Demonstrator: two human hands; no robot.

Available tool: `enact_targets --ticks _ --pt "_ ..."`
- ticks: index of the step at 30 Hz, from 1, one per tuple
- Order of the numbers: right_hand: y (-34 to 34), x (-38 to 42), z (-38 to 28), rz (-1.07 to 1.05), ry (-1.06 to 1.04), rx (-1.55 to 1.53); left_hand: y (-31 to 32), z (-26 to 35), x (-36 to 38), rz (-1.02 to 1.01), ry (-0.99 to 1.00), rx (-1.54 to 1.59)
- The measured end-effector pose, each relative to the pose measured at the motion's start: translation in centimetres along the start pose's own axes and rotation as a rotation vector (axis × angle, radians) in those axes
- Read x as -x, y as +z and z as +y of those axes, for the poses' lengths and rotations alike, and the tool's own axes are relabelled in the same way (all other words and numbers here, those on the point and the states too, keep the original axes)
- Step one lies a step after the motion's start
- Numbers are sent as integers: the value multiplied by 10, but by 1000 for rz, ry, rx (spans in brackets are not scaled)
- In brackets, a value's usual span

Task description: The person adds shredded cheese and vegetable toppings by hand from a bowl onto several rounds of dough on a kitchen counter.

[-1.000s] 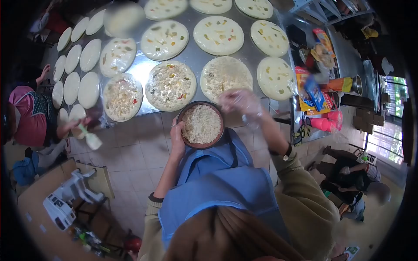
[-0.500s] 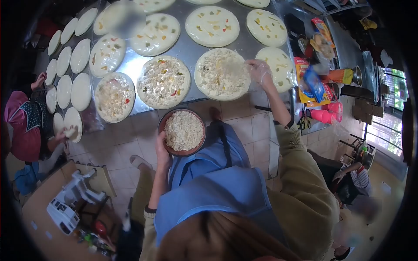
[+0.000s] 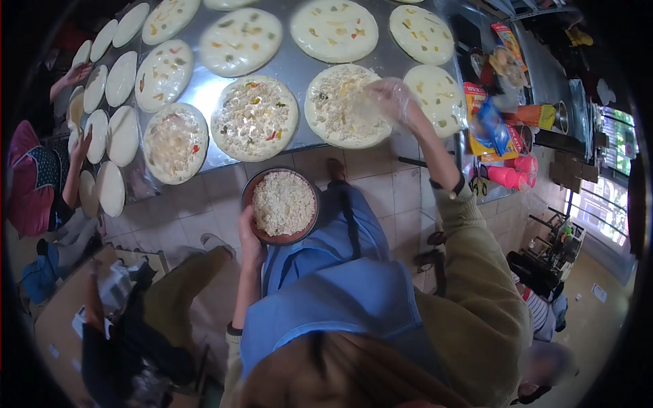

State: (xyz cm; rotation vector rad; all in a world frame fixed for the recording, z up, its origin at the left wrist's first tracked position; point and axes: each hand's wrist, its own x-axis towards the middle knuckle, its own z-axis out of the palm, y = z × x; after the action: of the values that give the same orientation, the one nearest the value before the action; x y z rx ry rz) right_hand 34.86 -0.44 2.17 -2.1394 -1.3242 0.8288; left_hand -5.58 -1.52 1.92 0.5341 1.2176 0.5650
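Note:
My left hand (image 3: 251, 238) grips the side of a brown bowl (image 3: 249, 192) at waist height. Pale crumbly topping (image 3: 284, 202) fills much of that bowl. Over the right edge of a round dough (image 3: 333, 133) strewn with crumbs hovers my right hand (image 3: 398, 102), in what looks like a clear plastic glove; motion blurs its fingers. Left of that round lie two more crumb-covered doughs, a middle one (image 3: 254, 119) and a left one (image 3: 175, 144), with red and green bits showing. A dough dotted with coloured pieces (image 3: 435, 102) sits just right of my right hand.
More dough rounds (image 3: 333, 30) cover the metal table (image 3: 214, 95). Packets (image 3: 493, 129), pink cups (image 3: 507, 175) and scissors (image 3: 479, 183) crowd its right end. One person (image 3: 51, 177) works at the left; another (image 3: 143, 326) is behind on the left.
My right hand has shifted left over the crumb-covered dough. The bowl stays in my left hand. At the left, a co-worker's hands have moved up the dough rows, and another person has come into view behind.

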Motion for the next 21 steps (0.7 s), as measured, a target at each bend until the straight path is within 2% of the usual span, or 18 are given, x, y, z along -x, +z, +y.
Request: enact_targets --ticks 3,6,8,12,15,18,19,21 --pt "31 19 11 52 -292 173 -4 -3 -2 3 3 14" --pt "42 30 5 30 -294 304 -2 -1 -1 -34 25 -10" --pt "55 24 24 23 -323 317 2 4 3 -45 20 -28" --pt "48 33 17 89 -399 291 -5 -1 2 -61 24 -21" --pt "33 34 -13 10 -83 102 -9 -8 -1 -41 15 20" --pt "14 45 -42 -95 8 -326 -4 -11 -2 -53 30 22" --pt "13 51 -58 -186 13 -433 5 -8 1 -22 21 22" --pt "16 71 -92 -362 25 -642 11 -8 -4 -103 81 -39"
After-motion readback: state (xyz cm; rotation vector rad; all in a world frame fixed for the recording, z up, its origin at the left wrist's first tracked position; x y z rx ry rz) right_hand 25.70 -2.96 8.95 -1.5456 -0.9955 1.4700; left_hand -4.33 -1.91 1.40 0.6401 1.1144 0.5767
